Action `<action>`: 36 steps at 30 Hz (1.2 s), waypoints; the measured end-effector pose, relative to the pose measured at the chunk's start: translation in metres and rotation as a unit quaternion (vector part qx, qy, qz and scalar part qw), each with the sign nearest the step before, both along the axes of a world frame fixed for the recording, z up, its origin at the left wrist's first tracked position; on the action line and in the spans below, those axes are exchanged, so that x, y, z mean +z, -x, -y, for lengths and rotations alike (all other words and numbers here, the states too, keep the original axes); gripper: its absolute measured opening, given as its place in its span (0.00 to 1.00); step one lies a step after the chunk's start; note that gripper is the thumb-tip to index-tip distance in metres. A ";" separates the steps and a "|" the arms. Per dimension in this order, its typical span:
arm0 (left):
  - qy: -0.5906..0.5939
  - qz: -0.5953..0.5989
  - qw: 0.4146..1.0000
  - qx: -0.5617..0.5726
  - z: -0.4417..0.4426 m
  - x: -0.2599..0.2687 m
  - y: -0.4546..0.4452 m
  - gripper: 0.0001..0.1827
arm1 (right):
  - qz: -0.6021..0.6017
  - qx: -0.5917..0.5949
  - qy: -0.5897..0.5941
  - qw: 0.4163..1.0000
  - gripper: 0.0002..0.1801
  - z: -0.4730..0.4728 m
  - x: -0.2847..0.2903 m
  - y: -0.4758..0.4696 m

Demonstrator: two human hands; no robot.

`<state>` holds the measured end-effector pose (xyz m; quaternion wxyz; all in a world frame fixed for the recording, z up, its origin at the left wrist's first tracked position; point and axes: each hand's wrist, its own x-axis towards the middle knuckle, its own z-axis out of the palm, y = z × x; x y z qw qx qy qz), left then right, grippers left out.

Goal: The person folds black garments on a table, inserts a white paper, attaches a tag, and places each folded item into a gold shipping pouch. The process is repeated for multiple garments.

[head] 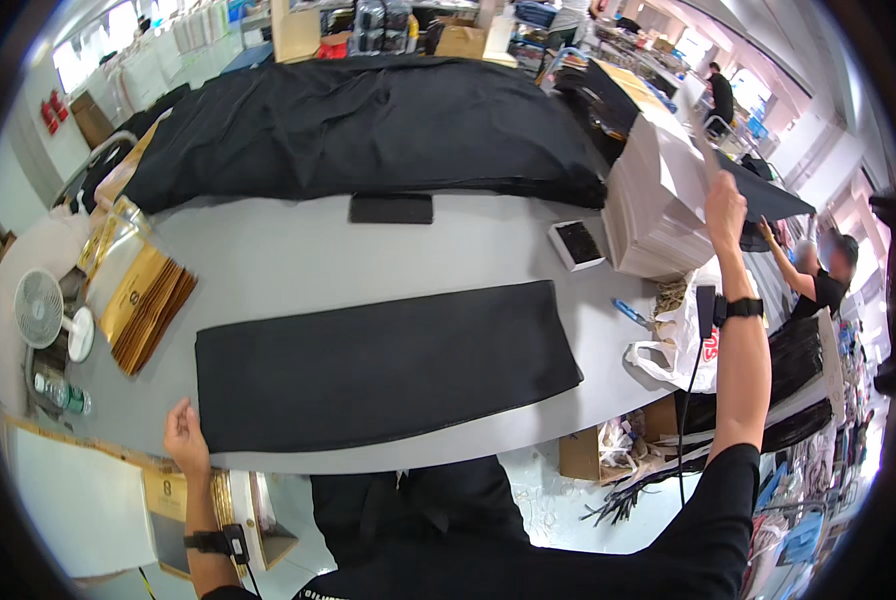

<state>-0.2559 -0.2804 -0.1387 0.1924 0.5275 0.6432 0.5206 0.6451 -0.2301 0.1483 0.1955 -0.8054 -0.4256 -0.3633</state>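
A folded black cloth (388,367) lies flat on the grey table (485,247) before me. My left hand (186,439) is at the cloth's lower left corner, palm partly up and fingers bent, holding nothing that I can see. My right hand (725,206) is raised at the right, closed on the edge of a thin pale sheet above the stack of white sheets (661,195). A large pile of black fabric (373,127) spans the table's far side. In front of that pile lies a flat black rectangular object (391,208).
Gold-and-clear packaging bags (144,300) lie at the left, near a white fan (40,307) and a plastic bottle (63,394). At the right are a small white box (576,245), a blue cutter-like tool (631,312) and a white plastic bag (677,345). Another person (823,289) handles dark fabric beyond.
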 end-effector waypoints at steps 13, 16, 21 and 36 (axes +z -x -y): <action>0.189 0.451 0.843 -0.225 -0.024 0.083 -0.103 0.38 | 0.072 0.669 0.229 0.704 0.23 0.080 -0.182 0.396; 0.249 0.248 0.906 -0.238 -0.025 0.077 -0.099 0.24 | -0.042 0.679 0.324 0.657 0.24 0.097 -0.202 0.409; 0.220 0.166 0.951 -0.142 -0.022 0.056 -0.082 0.24 | -0.336 0.511 0.238 0.755 0.18 0.113 -0.209 0.346; 0.035 -0.260 0.965 -0.027 -0.037 0.045 -0.055 0.23 | -0.484 0.329 0.109 0.804 0.22 0.098 -0.198 0.263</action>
